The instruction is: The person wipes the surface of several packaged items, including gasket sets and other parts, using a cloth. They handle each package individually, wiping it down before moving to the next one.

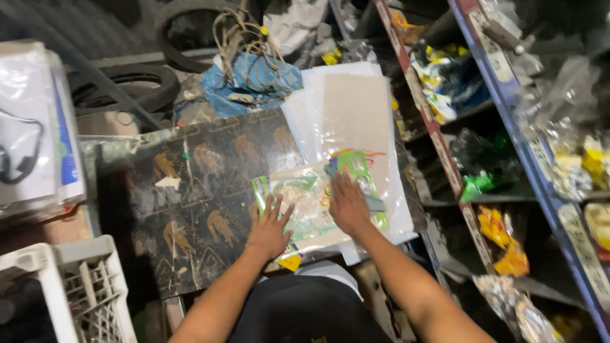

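Head view, looking down. Both hands lie flat on a clear plastic packet with green-printed card inside, which sits on the dark patterned tabletop, its right part overlapping a stack of white and clear plastic sheets.

Left hand — fingers spread wide and released, palm down on the packet's lower left corner; it grips nothing, and the pose reads as pinning the packet so it does not slide.

Right hand — palm pressed on the packet's right half, fingers extended toward a small green card at the top edge. Whether the fingertips pinch that card or only rest on it — cannot tell; the frame is blurred there.

Surroundings: blue bag with tangled cord at the tabletop's far end, rubber tyres behind it, white plastic crate at lower left, metal shelving with bagged goods at right.
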